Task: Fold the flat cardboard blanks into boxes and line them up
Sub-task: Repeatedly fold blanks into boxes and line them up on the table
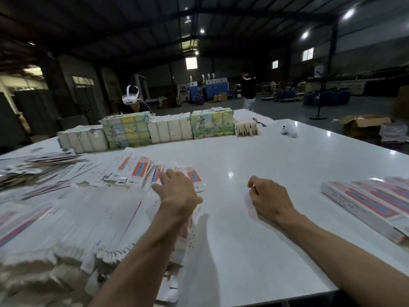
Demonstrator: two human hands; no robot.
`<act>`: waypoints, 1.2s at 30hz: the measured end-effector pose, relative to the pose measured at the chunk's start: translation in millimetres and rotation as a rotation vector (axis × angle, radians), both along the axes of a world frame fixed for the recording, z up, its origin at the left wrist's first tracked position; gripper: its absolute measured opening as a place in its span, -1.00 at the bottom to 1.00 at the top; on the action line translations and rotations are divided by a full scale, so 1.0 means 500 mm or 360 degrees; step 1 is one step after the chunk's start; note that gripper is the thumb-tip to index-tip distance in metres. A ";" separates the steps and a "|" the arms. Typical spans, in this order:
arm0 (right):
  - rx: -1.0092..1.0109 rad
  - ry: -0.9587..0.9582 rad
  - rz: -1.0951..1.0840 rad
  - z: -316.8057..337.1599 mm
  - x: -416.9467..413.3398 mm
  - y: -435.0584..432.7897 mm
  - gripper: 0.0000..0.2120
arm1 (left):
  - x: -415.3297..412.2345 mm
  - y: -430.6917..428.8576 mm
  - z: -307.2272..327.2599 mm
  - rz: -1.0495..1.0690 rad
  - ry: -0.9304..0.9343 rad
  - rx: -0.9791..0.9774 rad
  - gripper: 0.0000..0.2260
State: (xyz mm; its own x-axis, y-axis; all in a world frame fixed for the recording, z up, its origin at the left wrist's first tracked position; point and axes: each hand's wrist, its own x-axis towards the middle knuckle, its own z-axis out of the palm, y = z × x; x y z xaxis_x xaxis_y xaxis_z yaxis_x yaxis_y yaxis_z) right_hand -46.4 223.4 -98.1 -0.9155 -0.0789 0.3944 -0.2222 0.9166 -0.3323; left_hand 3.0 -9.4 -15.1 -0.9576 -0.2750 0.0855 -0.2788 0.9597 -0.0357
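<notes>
Blanks (93,220) heaped (uncountable); two hands (177,191) empty; boxes (367,202) right.

A row of wrapped bundles (155,131) lines the far side of the white tabletop (276,156). Beyond it, a person (248,89) stands near blue machines (212,87).

— Where did the flat cardboard blanks (93,218) lie?
— Spread in overlapping white-and-red heaps across the table's left side.
— And the folded boxes (374,202)?
— Lined side by side at the right edge.
</notes>
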 end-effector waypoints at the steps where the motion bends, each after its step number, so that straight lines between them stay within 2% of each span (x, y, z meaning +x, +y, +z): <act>1: -0.0047 -0.0005 0.0006 -0.001 -0.001 0.002 -0.75 | 0.006 -0.015 0.003 0.0047 -0.0061 -0.0086 -0.16; 3: -0.0151 -0.0023 0.0008 -0.003 -0.004 0.005 -0.78 | 0.015 -0.038 0.000 0.0077 -0.0138 -0.0190 -0.26; 6: -0.0288 -0.0052 0.0004 -0.001 -0.006 0.009 -0.80 | 0.018 -0.062 -0.001 0.0053 -0.0060 -0.0184 -0.42; 8: -0.0336 -0.0073 0.0004 0.002 -0.004 0.008 -0.81 | 0.017 -0.070 0.001 0.0059 -0.0012 -0.0166 -0.39; 12: -0.0386 -0.0100 -0.0001 0.004 -0.002 0.007 -0.82 | 0.006 -0.062 -0.008 0.0056 0.0059 -0.0264 -0.19; 15: -0.0414 -0.0110 0.0002 0.002 -0.004 0.009 -0.82 | 0.003 -0.059 -0.014 -0.0056 0.0217 -0.0209 -0.33; 24: -0.0590 -0.0128 0.0156 -0.006 -0.020 0.013 -0.79 | -0.021 -0.021 0.043 -0.0737 0.0208 0.1309 -0.80; 28: -0.0773 -0.0006 0.0271 -0.008 -0.026 0.016 -0.74 | -0.036 0.057 0.011 -0.0686 -0.0064 0.1919 -0.83; 33: -0.0992 0.0046 0.0342 -0.007 -0.026 0.018 -0.83 | -0.043 0.133 -0.105 -0.0523 -0.0015 0.2568 -0.78; 34: -0.1045 0.0051 0.0347 -0.007 -0.026 0.018 -0.84 | -0.044 0.137 -0.119 -0.0497 0.0000 0.2649 -0.79; 36: -0.1091 0.0076 0.0355 -0.003 -0.025 0.015 -0.84 | -0.049 0.137 -0.134 -0.0510 0.0043 0.2582 -0.81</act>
